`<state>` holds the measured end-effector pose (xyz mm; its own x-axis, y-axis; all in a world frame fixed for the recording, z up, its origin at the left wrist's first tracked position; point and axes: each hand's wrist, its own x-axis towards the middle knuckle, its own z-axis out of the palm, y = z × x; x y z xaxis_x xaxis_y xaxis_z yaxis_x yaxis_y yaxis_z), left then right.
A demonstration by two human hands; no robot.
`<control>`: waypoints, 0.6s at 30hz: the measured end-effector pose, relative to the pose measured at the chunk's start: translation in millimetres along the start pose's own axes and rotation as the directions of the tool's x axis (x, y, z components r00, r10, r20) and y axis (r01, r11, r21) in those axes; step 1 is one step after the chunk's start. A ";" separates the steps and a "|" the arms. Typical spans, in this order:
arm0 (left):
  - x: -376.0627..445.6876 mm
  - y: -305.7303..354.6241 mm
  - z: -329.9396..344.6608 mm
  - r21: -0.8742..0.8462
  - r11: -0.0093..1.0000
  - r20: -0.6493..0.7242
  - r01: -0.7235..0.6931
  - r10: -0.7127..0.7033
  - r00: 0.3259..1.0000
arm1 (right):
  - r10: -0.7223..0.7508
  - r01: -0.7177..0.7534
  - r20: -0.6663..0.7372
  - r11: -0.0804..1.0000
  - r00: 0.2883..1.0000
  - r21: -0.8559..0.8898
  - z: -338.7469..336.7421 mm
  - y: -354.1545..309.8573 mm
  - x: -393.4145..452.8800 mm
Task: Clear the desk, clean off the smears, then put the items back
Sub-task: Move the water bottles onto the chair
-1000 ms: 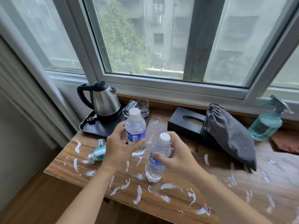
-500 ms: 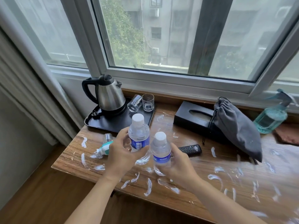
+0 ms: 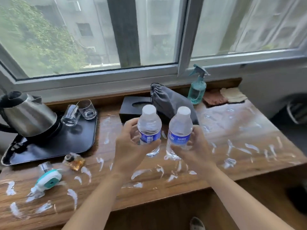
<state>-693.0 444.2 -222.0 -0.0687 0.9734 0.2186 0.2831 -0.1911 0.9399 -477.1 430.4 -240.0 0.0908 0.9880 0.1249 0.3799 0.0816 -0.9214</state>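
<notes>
Early on, your left hand grips one water bottle and your right hand another, both lifted above the worktop, where white smears, kettle tray and other items remain uncleared.

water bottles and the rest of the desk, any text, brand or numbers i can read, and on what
No text can be read.
Left bottle: blue label with white print and a barcode-like patch, too blurred to read.
Right bottle: blue label with a line of white characters, too small and blurred to read.
Spray bottle, kettle, tissue box: no lettering visible.
</notes>
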 end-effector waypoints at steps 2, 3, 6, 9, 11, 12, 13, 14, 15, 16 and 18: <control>1.7 10.3 34.4 0.003 1.000 0.067 -0.025 0.024 0.997 | 0.028 -0.029 -0.102 1.000 0.994 -0.008 -33.2 11.1 -5.0; 2.8 14.5 52.4 -0.002 0.999 0.102 -0.033 0.033 0.994 | 0.028 -0.032 -0.144 0.999 0.989 -0.023 -50.5 16.1 -7.4; 4.0 26.5 110.7 -0.018 1.000 0.200 -0.025 0.028 0.979 | 0.051 -0.059 -0.223 0.998 0.973 -0.032 -104.8 34.5 -13.9; -0.4 40.6 175.1 -0.015 0.999 0.268 -0.035 0.038 0.963 | 0.071 -0.081 -0.291 0.996 0.954 -0.023 -162.3 58.2 -16.9; -4.9 54.5 220.6 -0.012 0.999 0.300 -0.051 0.052 0.953 | 0.062 -0.073 -0.329 0.997 0.942 -0.020 -204.0 76.7 -17.5; -7.5 62.1 243.1 -0.010 0.998 0.312 -0.055 0.055 0.949 | 0.058 -0.068 -0.340 0.998 0.939 -0.017 -225.4 85.3 -17.2; -10.4 69.0 265.4 -0.011 0.999 0.316 -0.053 0.053 0.947 | 0.049 -0.059 -0.345 0.998 0.937 -0.016 -247.2 92.5 -17.2; -13.1 75.6 287.2 -0.015 0.999 0.319 -0.047 0.050 0.946 | 0.037 -0.046 -0.353 0.999 0.935 -0.018 -269.0 99.0 -17.2; -15.2 82.0 309.1 -0.023 0.999 0.324 -0.038 0.043 0.945 | 0.022 -0.032 -0.362 0.999 0.932 -0.022 -290.5 104.9 -17.6; -17.2 88.6 330.6 -0.032 0.999 0.332 -0.029 0.038 0.942 | 0.015 -0.024 -0.370 0.999 0.929 -0.020 -311.1 111.9 -18.3; -21.0 101.9 372.2 -0.050 0.999 0.344 -0.016 0.032 0.938 | 0.020 -0.024 -0.381 1.000 0.924 -0.005 -350.7 126.0 -21.1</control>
<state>-306.7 451.3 -228.5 0.2737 0.9508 0.1452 0.2359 -0.2127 0.9482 -108.3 373.9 -229.7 0.4422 0.8650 0.2373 0.3821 0.0576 -0.9223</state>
